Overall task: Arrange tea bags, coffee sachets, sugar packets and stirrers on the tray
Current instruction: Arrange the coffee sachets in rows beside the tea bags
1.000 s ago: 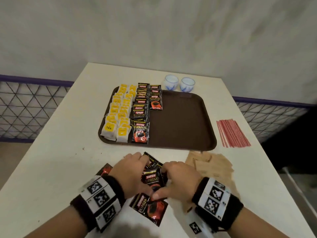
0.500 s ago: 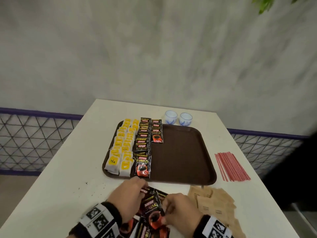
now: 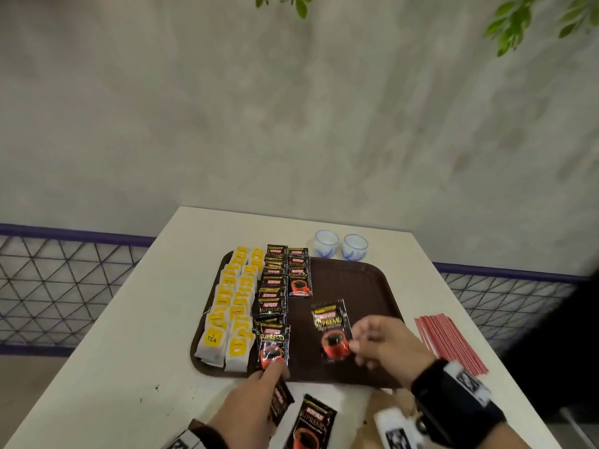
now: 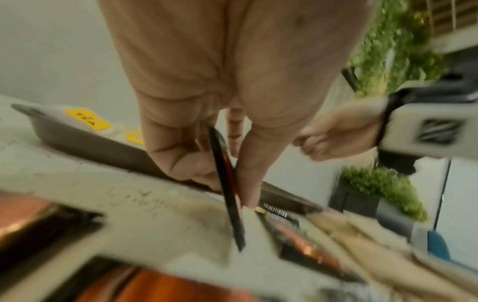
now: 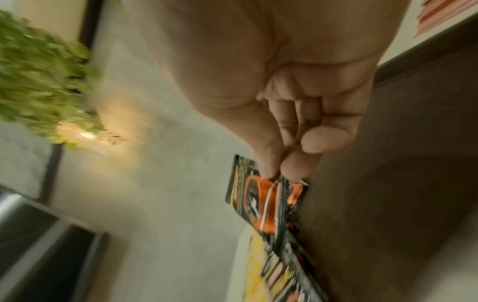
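Right hand (image 3: 389,346) pinches a coffee sachet (image 3: 331,330) above the brown tray (image 3: 356,286); left hand (image 3: 249,406) fingers grip another sachet (image 4: 227,183) edge-on.

1. "TEA" – yellow tag on nearest tea bag (image 3: 211,339); same word on the tag in left wrist view (image 4: 87,119).
2. "KOPIKO SUPREMO" – coffee sachet (image 3: 331,328) over tray.
3. Same brand on front sachet of tray row (image 3: 273,341) & on sachet on table (image 3: 311,422).
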`<control>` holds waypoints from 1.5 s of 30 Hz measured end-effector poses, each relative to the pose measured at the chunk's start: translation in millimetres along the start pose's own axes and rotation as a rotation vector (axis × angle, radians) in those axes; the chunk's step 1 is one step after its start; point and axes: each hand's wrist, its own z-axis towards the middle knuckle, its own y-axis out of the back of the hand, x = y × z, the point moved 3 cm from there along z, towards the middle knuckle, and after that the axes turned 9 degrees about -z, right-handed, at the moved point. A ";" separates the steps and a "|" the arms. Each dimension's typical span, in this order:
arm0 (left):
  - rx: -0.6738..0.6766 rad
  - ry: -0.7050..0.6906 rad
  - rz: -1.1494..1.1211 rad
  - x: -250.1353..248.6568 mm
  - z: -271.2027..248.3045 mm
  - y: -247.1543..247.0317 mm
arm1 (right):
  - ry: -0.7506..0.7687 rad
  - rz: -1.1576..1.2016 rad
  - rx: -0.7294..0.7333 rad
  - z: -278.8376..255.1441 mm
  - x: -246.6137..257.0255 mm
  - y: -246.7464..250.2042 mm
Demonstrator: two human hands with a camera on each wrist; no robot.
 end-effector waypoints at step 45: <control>-0.253 -0.085 -0.648 -13.7 13.9 52.8 | 0.131 0.153 -0.018 88.5 19.7 -28.8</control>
